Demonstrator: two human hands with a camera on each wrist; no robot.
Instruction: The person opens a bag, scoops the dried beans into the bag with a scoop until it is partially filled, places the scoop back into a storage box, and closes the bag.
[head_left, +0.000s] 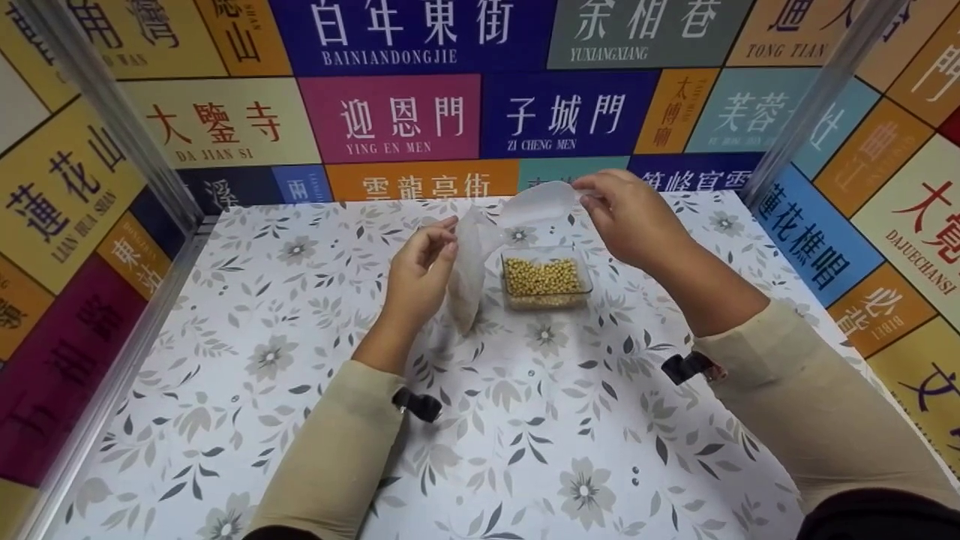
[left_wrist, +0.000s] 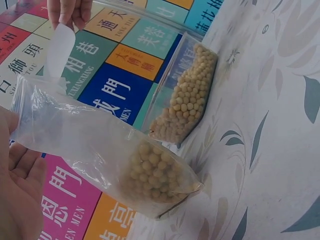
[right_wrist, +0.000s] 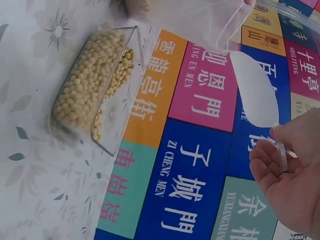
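My left hand (head_left: 417, 276) grips a clear plastic zip bag (head_left: 466, 274) near its top and holds it upright. Round yellowish beans, like soybeans (left_wrist: 152, 172), fill the bottom of the bag in the left wrist view. The short handle of a white scoop (right_wrist: 256, 92) is pinched by my right hand (head_left: 634, 217). Its blade reaches left to the bag's mouth, tilted toward it. Below the scoop, just right of the bag, stands a clear rectangular container (head_left: 588, 292) with more of these beans (head_left: 541, 276) in it.
The table (head_left: 315, 420) has a white cloth with grey flowers and leaves. Panels with large printed characters (head_left: 397, 116) stand along its back and sides, with metal posts (head_left: 127, 97) at the corners. Dark bands (head_left: 420, 405) sit around both wrists.
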